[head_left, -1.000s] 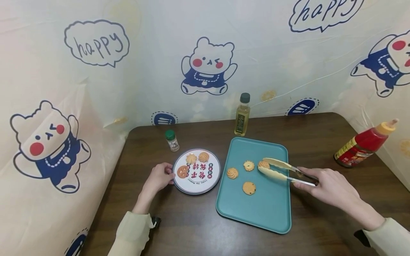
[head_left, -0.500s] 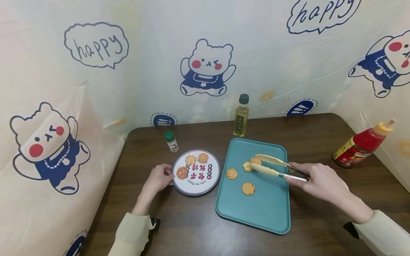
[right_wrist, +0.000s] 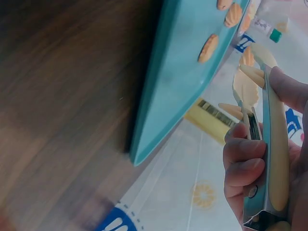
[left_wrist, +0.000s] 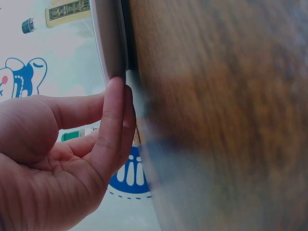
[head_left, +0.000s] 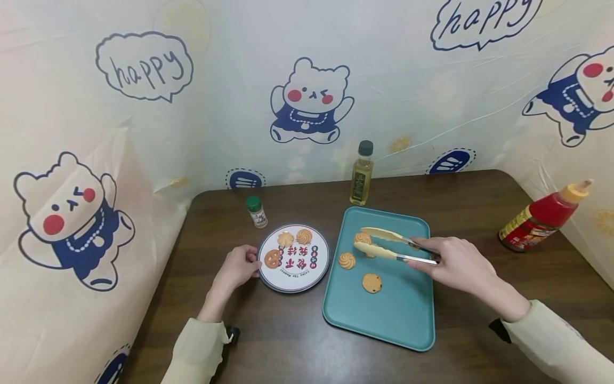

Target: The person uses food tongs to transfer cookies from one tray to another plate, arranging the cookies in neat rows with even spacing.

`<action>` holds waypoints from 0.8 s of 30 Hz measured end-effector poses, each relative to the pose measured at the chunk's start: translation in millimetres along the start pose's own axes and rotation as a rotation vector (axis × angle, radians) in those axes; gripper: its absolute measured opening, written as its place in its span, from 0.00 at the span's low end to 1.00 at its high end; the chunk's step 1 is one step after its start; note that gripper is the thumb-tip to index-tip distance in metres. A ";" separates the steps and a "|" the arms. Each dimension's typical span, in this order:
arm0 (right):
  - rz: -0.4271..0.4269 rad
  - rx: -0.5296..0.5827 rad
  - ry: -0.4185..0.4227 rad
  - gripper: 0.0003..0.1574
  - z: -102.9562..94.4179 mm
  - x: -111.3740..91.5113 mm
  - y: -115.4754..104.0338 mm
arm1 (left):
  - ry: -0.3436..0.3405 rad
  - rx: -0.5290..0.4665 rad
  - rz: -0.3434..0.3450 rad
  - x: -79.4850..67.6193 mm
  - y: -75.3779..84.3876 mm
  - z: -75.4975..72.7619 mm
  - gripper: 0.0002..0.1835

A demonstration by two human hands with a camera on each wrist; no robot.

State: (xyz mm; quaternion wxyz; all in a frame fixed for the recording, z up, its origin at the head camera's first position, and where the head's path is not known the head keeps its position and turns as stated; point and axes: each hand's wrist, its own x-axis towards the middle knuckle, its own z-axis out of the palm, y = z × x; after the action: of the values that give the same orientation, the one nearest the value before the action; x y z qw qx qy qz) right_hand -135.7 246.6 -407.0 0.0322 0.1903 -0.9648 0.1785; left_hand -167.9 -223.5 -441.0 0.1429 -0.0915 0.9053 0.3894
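Observation:
My left hand (head_left: 239, 264) pinches the left rim of a white round plate (head_left: 302, 280) with red printed characters. On the plate lie a pretzel-shaped cookie (head_left: 273, 259), a flower-shaped cookie (head_left: 285, 239) and a swirl cookie (head_left: 304, 237). My right hand (head_left: 460, 266) grips metal tongs (head_left: 384, 252) with cream tips. Between the tips is another swirl cookie (head_left: 363, 238), raised over the teal tray (head_left: 393, 320); the right wrist view shows this lifted cookie (right_wrist: 248, 57) apart from the tray. A swirl cookie (head_left: 347, 261) and a speckled round cookie (head_left: 371, 283) lie on the tray. A third is mostly hidden beneath the tongs.
Behind the tray stands an oil bottle (head_left: 361, 178). A green-capped seasoning jar (head_left: 257, 213) is behind the plate. At the right stands a red sauce bottle (head_left: 542, 218). A printed curtain (head_left: 230, 117) hangs along the brown table's back and sides.
The tongs have moved left over the tray with the swirl cookie between their tips, passing over the flower-shaped cookie there. My left hand stays on the plate's rim.

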 end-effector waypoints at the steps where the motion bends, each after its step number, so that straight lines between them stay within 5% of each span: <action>1: -0.007 -0.005 0.000 0.41 0.9 2.1 -1.9 | -0.001 0.000 0.001 0.0 0.0 0.0 0.23; 24: -0.112 0.024 -0.046 0.36 25.6 46.8 -46.6 | -0.003 0.004 0.014 1.7 -2.2 0.8 0.23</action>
State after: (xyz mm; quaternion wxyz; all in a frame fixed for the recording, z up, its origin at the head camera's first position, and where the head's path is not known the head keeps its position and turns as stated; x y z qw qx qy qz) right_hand -161.2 180.6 -409.4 0.0177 0.2483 -0.9510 0.1835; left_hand -168.7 -224.5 -443.6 0.1416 -0.0845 0.9065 0.3887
